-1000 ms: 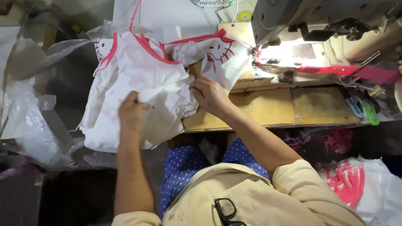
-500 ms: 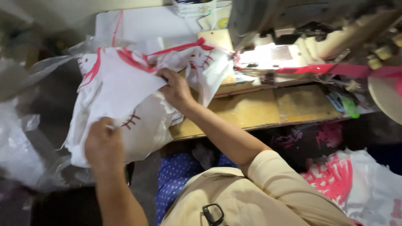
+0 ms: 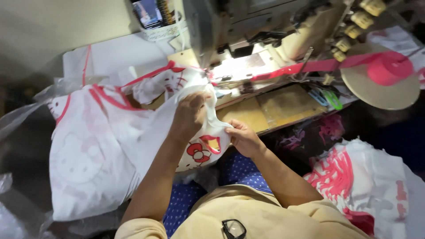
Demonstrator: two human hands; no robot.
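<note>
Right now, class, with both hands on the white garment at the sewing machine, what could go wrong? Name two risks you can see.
1. The left hand grips the white garment close to the sewing machine needle area, so fingers might get caught.
2. The right hand pinches an edge while loose cloth hangs off the wooden table; its weight may drag the seam askew. The pink binding tape could also snag.

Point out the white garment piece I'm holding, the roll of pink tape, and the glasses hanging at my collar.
white garment piece [image 3: 201,152]: head view, on the printed red bow below the left hand.
roll of pink tape [image 3: 389,68]: head view, on the top of the roll.
glasses [image 3: 233,229]: head view, on the dark frame.
</note>
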